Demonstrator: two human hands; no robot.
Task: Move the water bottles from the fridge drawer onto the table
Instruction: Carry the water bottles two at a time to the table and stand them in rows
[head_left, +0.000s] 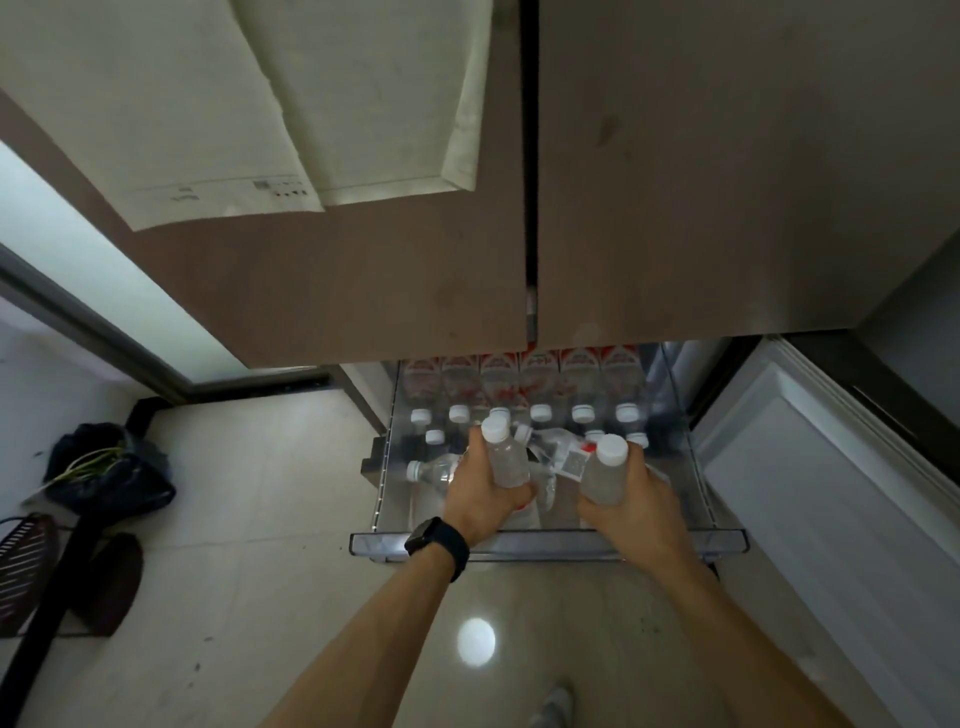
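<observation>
The drawer (545, 540) stands pulled out below the shut fridge doors (363, 286). The left hand (480, 496), a watch (431, 538) on its wrist, curls its fingers round the left bottle (504, 460) and holds it upright over the drawer. The right hand (639, 506) grips the right bottle (605, 475) the same way, just beside it. A back row (540, 384) of capped, red-labelled bottles stands in the drawer, and one more bottle (431, 470) lies on its side near the left wall. A dark bag (111, 467) sits on the floor at the left.

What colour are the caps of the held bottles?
White, left cap and right cap; head view.
</observation>
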